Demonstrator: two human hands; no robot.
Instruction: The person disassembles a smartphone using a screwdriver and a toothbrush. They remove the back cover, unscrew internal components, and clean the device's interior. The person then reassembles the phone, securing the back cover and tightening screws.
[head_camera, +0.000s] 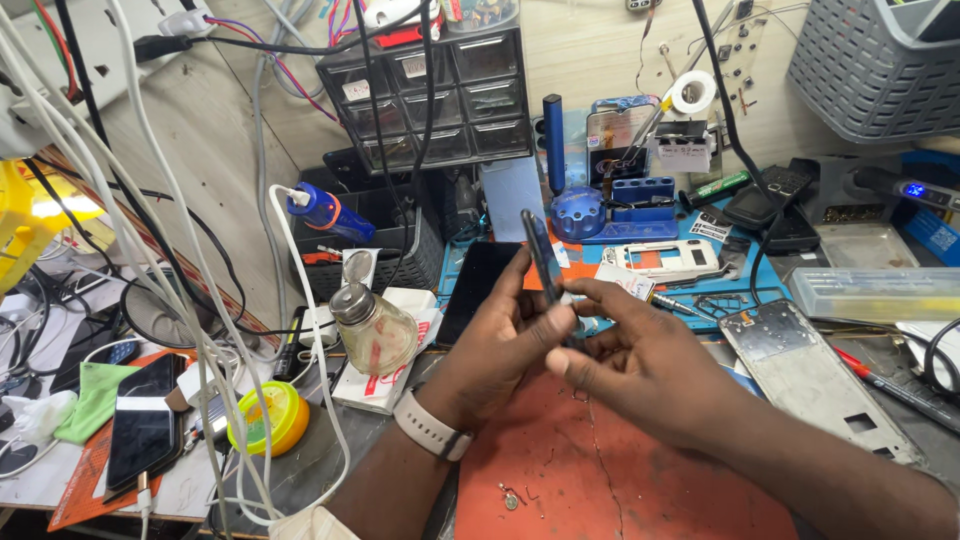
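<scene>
My left hand (500, 340) holds a dark smartphone (541, 256) upright and edge-on above a red work mat (600, 470). A pale watch band wraps that wrist. My right hand (640, 355) is beside it, thumb and fingertips pinching at the phone's lower edge near a small white piece. Both hands are close together at the centre of the bench.
A glass solvent bottle (372, 325) stands left of my hands, a yellow round tin (268, 418) further left. A bare phone frame (800, 370) lies at right. Small drawers (440, 95), a blue tool holder (640, 195), cables and other phones (145, 420) crowd the bench.
</scene>
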